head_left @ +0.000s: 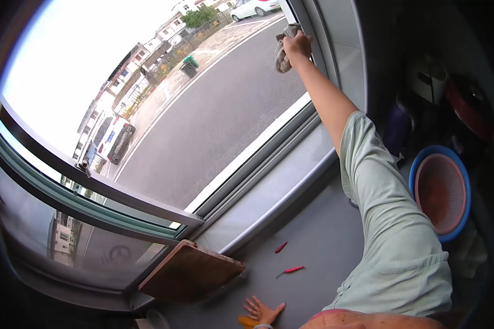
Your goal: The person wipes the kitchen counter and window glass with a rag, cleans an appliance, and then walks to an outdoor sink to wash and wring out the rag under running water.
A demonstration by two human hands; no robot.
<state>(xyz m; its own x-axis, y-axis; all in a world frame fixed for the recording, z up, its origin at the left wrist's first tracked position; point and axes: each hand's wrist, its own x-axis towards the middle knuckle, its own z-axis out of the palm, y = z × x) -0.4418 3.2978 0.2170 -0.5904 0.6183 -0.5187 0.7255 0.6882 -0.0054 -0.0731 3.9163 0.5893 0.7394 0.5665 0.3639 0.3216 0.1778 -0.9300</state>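
Note:
My right hand (297,45) is closed around a crumpled grey-brown cloth (282,59). The arm is stretched out, and the cloth is against the upright side of the window frame (321,49). Far below, my left hand (264,311) lies flat on the grey countertop (313,219), its fingers spread and nothing gripped. Beside its wrist is a yellow-orange thing (247,321), partly cut off and too unclear to name. Two red chili peppers (281,247) lie on the countertop, apart from each other and from both hands.
A wooden cutting board (189,274) leans by the window corner. At right, a pink colander (439,192) sits in a blue basin (417,164). A sliding window sash (101,186) stands at left. Outside are a road, parked cars and a bin (189,68).

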